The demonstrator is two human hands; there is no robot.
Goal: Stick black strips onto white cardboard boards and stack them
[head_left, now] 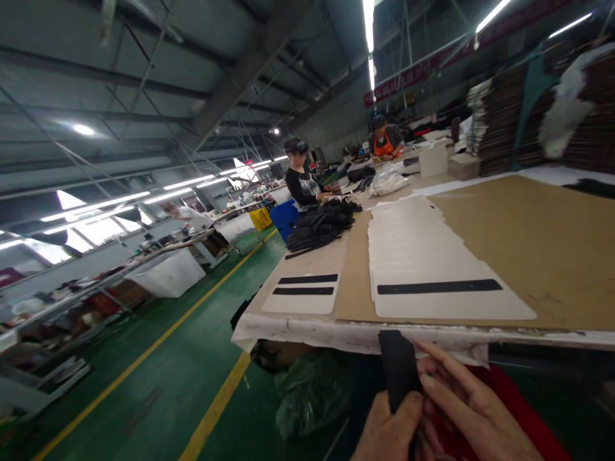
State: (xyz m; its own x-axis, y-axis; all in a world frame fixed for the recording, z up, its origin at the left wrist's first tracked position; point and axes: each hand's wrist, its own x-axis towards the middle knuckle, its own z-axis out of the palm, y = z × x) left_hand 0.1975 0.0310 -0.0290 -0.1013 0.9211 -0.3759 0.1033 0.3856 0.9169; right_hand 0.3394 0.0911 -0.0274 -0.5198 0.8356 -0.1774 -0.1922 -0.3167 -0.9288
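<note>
My left hand [391, 429] grips a folded black fabric-like strip [398, 365] upright, in front of the table edge, with the thumb across its lower part. My right hand [473, 410] is at the strip's right edge, index finger stretched along it and thumb close to the other fingers, pinching there. On the table, a fanned stack of white sheets [408, 246] lies just beyond my hands. One black strip [439, 287] lies across its front sheet. To the left, a smaller white piece [300, 302] bears two black strips [307, 279].
A heap of black strips [321, 224] lies at the table's left edge. Brown board [542, 243] covers the right side. A co-worker [302, 176] stands beyond the heap, another [384, 141] farther back. Below the table edge hangs a green plastic bag [312, 394].
</note>
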